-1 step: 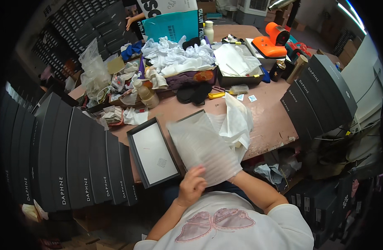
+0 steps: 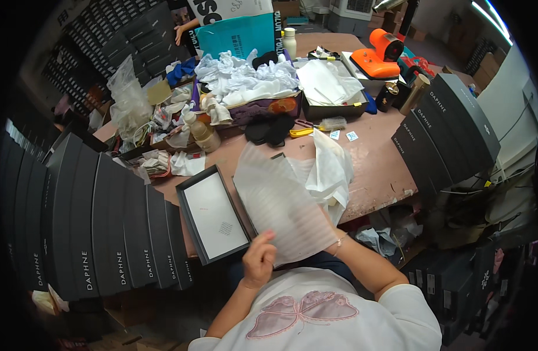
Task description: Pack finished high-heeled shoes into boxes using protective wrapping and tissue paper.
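A translucent white foam sheet (image 2: 283, 205) stands raised over the near middle of the table. My right hand grips it at its right side; the sheet covers most of the fingers, while the wrist (image 2: 341, 243) shows. My left hand (image 2: 259, 260) is beside the sheet's lower left edge, fingers loosely curled, with nothing visible in them. To the left lies an open black shoebox part (image 2: 213, 205) with a white inside. Behind the sheet shows the edge of another black box (image 2: 241, 202), its contents mostly hidden. Crumpled white tissue paper (image 2: 330, 167) spreads out of it to the right.
Stacked black shoeboxes stand at left (image 2: 108, 228) and right (image 2: 450, 128). Farther back are a box of crumpled white paper (image 2: 245, 76), a tray of white sheets (image 2: 333, 82), an orange device (image 2: 377, 58), a bottle (image 2: 201, 133) and a yellow-handled brush (image 2: 315, 130).
The foam sheet has tilted more upright, its upper edge higher. My left hand has drawn slightly left, away from the sheet's front. The right wrist has shifted slightly right.
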Tool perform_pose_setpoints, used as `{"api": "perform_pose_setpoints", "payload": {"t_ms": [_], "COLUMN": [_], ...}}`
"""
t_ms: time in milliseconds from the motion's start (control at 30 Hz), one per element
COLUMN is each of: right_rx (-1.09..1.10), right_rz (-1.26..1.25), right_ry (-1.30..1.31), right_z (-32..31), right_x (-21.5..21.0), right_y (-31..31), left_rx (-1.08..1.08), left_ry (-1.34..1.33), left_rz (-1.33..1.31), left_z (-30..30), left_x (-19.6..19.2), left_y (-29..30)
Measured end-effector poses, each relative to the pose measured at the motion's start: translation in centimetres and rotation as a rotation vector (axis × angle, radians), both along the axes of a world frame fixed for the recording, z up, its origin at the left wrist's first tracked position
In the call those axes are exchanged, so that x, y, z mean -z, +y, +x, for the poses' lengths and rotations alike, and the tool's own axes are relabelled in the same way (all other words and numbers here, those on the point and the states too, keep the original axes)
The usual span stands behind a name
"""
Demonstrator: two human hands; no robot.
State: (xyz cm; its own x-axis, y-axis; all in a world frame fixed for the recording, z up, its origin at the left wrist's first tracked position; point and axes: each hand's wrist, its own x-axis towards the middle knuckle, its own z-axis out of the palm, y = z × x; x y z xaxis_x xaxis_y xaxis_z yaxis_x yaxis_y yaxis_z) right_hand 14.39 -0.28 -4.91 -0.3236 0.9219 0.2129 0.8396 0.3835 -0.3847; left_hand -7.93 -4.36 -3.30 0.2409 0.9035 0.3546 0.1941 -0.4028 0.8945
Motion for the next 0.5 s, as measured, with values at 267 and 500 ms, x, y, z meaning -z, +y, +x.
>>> {"api": "perform_pose_setpoints", "payload": {"t_ms": [267,500], "right_rx": [0.175,0.472], "right_rz": [0.314,0.184], "right_ry": [-0.213,0.460], "right_z": [10.5,16.2], "right_x": [-3.9,-11.7], "right_y": [4.2,8.4], "left_rx": [0.204,0.349], "left_ry": [1.016,0.905], "left_rz": [0.186,-0.123], "left_z": [6.7,7.8], "left_x": [1.5,2.2], "left_y": [7.5,8.8]}}
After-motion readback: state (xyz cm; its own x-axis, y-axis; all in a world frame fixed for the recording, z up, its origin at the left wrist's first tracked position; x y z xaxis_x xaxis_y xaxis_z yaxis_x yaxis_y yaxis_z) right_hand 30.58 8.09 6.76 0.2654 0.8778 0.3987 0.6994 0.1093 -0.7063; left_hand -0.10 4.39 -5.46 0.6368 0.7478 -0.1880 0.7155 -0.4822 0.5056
